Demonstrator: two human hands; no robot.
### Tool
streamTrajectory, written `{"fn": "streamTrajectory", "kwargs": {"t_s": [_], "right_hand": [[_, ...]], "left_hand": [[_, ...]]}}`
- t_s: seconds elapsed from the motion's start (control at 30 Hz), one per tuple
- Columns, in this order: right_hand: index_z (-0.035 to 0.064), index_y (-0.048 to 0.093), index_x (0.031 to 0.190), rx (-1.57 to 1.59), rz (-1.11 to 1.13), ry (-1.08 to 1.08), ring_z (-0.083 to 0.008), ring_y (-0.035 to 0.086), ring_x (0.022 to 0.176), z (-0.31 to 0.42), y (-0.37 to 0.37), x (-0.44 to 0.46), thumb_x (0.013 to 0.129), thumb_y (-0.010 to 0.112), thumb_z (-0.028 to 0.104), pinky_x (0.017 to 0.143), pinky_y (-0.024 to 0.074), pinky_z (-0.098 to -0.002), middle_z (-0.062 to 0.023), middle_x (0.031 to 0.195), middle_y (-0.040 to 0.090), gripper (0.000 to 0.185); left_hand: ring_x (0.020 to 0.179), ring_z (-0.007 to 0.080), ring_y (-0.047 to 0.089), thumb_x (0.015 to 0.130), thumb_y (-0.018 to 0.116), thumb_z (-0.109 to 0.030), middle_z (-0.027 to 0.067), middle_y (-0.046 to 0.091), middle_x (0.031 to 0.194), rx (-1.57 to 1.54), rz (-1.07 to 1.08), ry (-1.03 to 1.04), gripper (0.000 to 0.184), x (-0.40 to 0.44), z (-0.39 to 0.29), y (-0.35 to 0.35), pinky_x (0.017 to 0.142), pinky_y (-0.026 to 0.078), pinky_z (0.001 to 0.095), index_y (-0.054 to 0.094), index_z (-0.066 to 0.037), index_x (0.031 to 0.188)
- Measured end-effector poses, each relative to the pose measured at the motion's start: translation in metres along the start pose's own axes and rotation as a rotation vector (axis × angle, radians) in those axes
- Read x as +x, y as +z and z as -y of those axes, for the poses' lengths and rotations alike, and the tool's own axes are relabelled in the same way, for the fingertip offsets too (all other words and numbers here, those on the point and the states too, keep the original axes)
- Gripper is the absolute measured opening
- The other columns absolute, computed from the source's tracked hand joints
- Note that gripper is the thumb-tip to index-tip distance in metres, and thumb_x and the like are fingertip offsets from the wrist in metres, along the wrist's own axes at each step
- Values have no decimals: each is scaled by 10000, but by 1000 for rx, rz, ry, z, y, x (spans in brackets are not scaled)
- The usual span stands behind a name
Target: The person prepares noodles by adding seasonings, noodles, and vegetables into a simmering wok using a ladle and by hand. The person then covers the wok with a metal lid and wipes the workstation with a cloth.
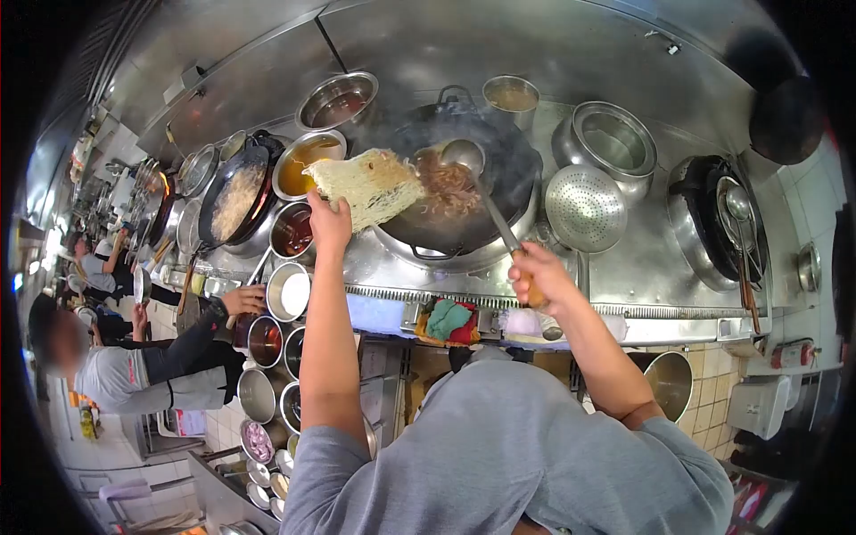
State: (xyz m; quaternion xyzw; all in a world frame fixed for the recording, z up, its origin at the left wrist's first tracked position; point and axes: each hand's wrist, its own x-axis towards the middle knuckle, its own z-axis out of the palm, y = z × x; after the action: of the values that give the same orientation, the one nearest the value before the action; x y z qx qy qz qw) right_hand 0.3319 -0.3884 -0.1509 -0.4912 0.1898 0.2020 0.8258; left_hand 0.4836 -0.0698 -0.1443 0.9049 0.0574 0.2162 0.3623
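My left hand (330, 221) grips the near left edge of a pale, flat, rough-textured slab (370, 187), which it holds tilted over the left side of a large black wok (499, 209). In the wok lies brown sliced food (448, 189), with steam around it. My right hand (542, 276) is closed on the wooden handle of a metal ladle (499, 214). The ladle's bowl rests at the food, near the middle of the wok.
A perforated strainer (586, 208) and a lidless pot (615, 143) stand right of the wok. Left are a bowl of yellow liquid (303, 165), sauce containers and another wok (236, 201). Folded cloths (448, 319) lie at the front edge. A co-worker (134, 366) stands at left.
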Motion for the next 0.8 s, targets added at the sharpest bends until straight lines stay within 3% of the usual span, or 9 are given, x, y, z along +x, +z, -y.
{"fn": "streamTrajectory", "kwargs": {"t_s": [0.07, 0.23, 0.3, 0.43, 0.53, 0.63, 0.7, 0.73, 0.8], "right_hand": [[99, 370, 897, 467, 251, 124, -83, 435, 486, 15, -4, -7, 833, 485, 79, 383, 356, -225, -38, 685, 464, 133], [96, 369, 1011, 326, 289, 101, -75, 436, 473, 26, 13, -40, 845, 472, 79, 368, 357, -204, -45, 711, 466, 197], [70, 332, 1205, -120, 228, -28, -122, 474, 500, 25, 9, -38, 828, 487, 103, 415, 399, -263, -57, 714, 501, 409], [43, 252, 1281, -869, -91, -274, -158, 522, 543, 5, 4, -13, 812, 507, 132, 480, 438, -298, -90, 757, 530, 542], [16, 269, 1252, -1340, -372, -592, -168, 552, 584, -20, -11, 10, 795, 519, 131, 543, 455, -310, -119, 813, 547, 534], [24, 262, 1259, -1195, -364, -675, -163, 525, 555, -28, -11, 14, 812, 498, 133, 505, 446, -321, -103, 779, 531, 518], [40, 321, 1186, -238, -104, -79, -138, 479, 513, -18, 3, 1, 827, 481, 117, 436, 414, -293, -77, 736, 496, 401], [40, 321, 1186, -239, -102, -75, -138, 479, 513, -11, 1, -2, 827, 481, 117, 436, 414, -293, -77, 736, 496, 401], [111, 356, 1061, 436, 213, 80, -93, 438, 496, 9, -8, -5, 845, 472, 100, 386, 360, -227, -60, 715, 453, 245]], "left_hand": [[907, 414, 525, 765, 554, -128, 260, 552, 947, 45, 20, -13, 479, -2, 1, 7, 761, 417, 435, 303, -12, 1156], [917, 410, 526, 761, 576, -138, 254, 556, 958, 53, 36, 10, 509, -7, 9, 36, 775, 419, 421, 285, 6, 1153], [936, 389, 528, 760, 574, -138, 251, 549, 983, -47, 53, -56, 498, -6, 12, 48, 795, 415, 395, 301, 16, 1147], [951, 366, 528, 753, 571, -132, 252, 539, 1002, -147, 8, -199, 483, 2, 17, 47, 811, 409, 374, 326, 26, 1139], [945, 374, 525, 752, 556, -113, 238, 538, 1010, -98, -68, 27, 464, 11, 15, 21, 806, 408, 384, 347, 27, 1142], [929, 394, 524, 768, 532, -100, 242, 536, 1015, -20, -10, 97, 432, 2, -20, -14, 789, 411, 407, 353, 24, 1140], [925, 407, 521, 780, 508, -83, 259, 532, 1014, 46, -60, 173, 409, 2, -13, -12, 780, 412, 425, 356, 24, 1145], [933, 406, 519, 780, 509, -94, 263, 530, 1018, 39, -71, 155, 421, 2, -10, -8, 788, 411, 426, 352, 32, 1150], [942, 405, 518, 781, 509, -105, 267, 529, 1022, 29, -81, 136, 433, 4, -4, 1, 796, 409, 427, 349, 39, 1156]]}}
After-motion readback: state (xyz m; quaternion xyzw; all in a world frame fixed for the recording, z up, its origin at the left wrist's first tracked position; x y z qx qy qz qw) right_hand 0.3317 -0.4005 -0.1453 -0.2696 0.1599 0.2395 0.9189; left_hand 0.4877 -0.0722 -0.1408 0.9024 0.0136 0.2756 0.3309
